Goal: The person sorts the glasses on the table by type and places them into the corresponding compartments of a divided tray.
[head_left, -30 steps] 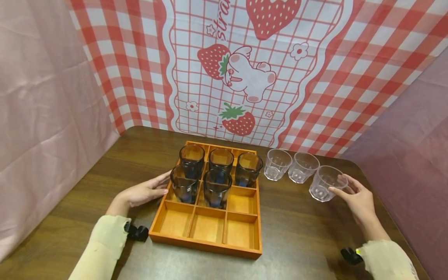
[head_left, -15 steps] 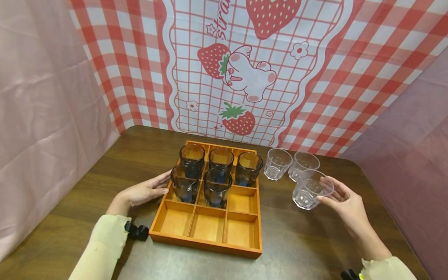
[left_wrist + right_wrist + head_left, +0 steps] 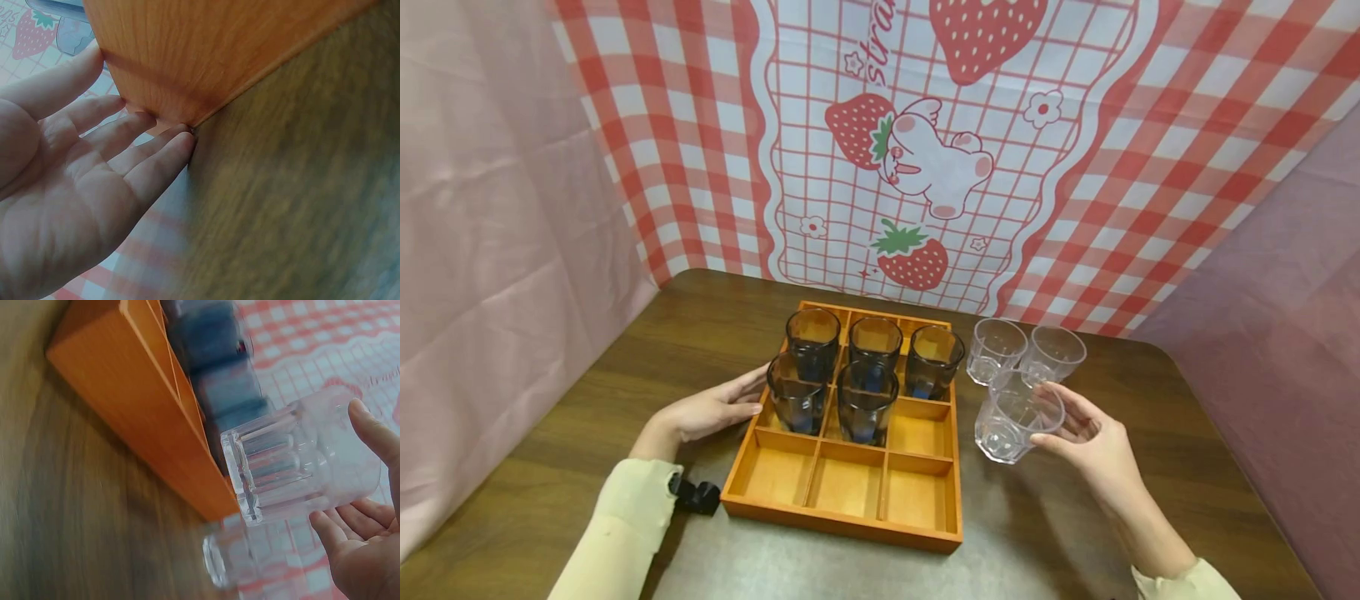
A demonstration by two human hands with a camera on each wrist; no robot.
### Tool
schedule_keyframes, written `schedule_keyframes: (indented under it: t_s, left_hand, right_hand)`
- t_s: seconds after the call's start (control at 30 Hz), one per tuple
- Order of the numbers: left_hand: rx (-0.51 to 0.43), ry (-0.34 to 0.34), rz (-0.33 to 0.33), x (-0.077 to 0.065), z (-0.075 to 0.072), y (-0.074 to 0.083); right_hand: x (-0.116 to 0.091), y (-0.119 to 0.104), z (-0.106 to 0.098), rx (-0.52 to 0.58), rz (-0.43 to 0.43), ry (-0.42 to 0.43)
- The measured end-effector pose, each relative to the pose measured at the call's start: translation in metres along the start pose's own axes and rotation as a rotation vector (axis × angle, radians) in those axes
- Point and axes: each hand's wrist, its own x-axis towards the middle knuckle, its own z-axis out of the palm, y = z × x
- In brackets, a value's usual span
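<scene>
My right hand (image 3: 1093,450) grips a clear faceted tumbler (image 3: 1011,429) near its rim, thumb on the near side and fingers behind. The tumbler is raised above the table, tilted a little, just right of the wooden compartment tray (image 3: 842,523). In the right wrist view its thick base (image 3: 240,478) points toward the tray's side wall. With extended fingers, my left hand (image 3: 711,411) touches the tray's left wall; in the left wrist view the fingertips (image 3: 181,140) meet its lower edge. Several dark tumblers (image 3: 867,404) stand in the tray's back and middle compartments.
Two more clear tumblers (image 3: 995,350) stand at the table's back right, behind the held one. A bare compartment (image 3: 917,429) lies at the tray's middle right, and the front row (image 3: 846,483) is bare too. A strawberry-print cloth (image 3: 917,167) hangs behind the table.
My right hand has carried the clear tumbler leftward and slightly toward me, from the right end of the clear row to beside the tray. The left hand and tray have stayed put.
</scene>
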Motion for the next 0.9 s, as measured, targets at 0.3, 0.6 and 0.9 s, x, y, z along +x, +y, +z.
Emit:
schedule_keyframes:
  t_s: [0.3,0.6,0.9]
  left_hand:
    - [0.016,0.003,-0.004,0.001,-0.001,0.000]
    - [0.010,0.015,-0.009,0.000,-0.001,0.001]
    - [0.019,0.018,-0.013,0.000,-0.001,0.001]
  right_hand:
    - [-0.004,-0.005,0.037,-0.026,-0.051,-0.058]
    - [-0.005,-0.009,0.076,-0.012,-0.023,-0.099]
    - [-0.004,-0.011,0.111,-0.014,-0.008,-0.162]
